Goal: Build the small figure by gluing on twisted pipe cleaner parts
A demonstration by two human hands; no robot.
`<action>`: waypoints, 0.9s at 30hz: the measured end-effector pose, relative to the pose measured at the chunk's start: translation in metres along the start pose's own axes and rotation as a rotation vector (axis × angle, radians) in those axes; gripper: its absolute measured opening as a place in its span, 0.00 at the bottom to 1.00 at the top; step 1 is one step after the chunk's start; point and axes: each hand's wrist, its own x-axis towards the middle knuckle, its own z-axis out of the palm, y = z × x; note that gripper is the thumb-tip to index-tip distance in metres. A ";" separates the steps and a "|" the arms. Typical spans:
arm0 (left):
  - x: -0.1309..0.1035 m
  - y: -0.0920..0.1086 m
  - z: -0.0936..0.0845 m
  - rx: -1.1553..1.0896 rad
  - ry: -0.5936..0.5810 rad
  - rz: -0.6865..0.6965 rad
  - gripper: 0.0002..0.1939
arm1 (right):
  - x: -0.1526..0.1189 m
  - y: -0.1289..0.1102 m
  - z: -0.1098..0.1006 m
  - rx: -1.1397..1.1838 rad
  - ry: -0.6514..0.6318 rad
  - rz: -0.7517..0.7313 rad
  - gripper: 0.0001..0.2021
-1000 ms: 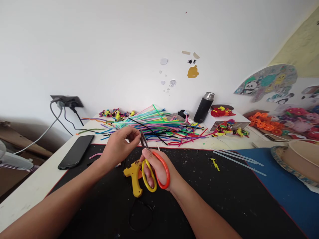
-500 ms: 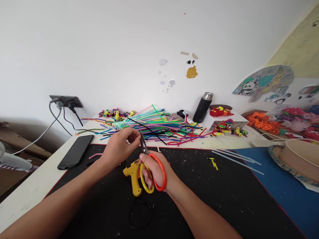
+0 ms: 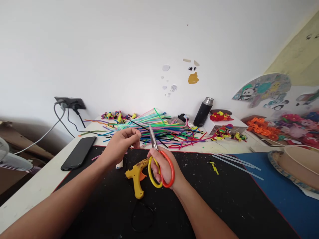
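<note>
In my right hand [image 3: 163,166] are scissors [image 3: 154,141] with one red and one yellow handle loop, blades pointing up and away. Left of the blades, apart from them, my left hand [image 3: 122,144] is closed in a pinch; whatever is between its fingertips is too small to make out. Below both hands a yellow glue gun [image 3: 136,179] lies on the black mat [image 3: 189,205]. Behind them spreads a pile of colourful pipe cleaners [image 3: 159,127]. A small whitish piece [image 3: 119,165] lies under my left wrist, partly hidden.
A phone [image 3: 78,154] lies at the left edge. Toward the back right stand a black flask [image 3: 203,112] and a white box [image 3: 233,123] with small fuzzy figures. Clear glue sticks [image 3: 239,166], yellow scraps [image 3: 213,168] and a round basket [image 3: 286,166] are on the right.
The scissors have moved right, away from my left fingertips, in my right hand. My left hand stays pinched. The view has tilted slightly upward.
</note>
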 end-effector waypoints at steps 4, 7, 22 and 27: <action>-0.002 0.003 0.000 -0.083 -0.047 0.000 0.15 | 0.001 -0.002 0.001 -0.030 0.038 -0.025 0.27; -0.005 0.006 0.000 -0.106 -0.080 0.019 0.15 | -0.002 -0.005 -0.004 -0.081 0.067 -0.014 0.29; -0.016 0.016 0.001 -0.126 -0.260 0.014 0.15 | -0.064 -0.068 -0.081 -1.677 0.091 0.315 0.16; -0.016 0.014 0.000 -0.094 -0.332 0.015 0.14 | -0.066 -0.078 -0.071 -1.744 0.036 0.310 0.14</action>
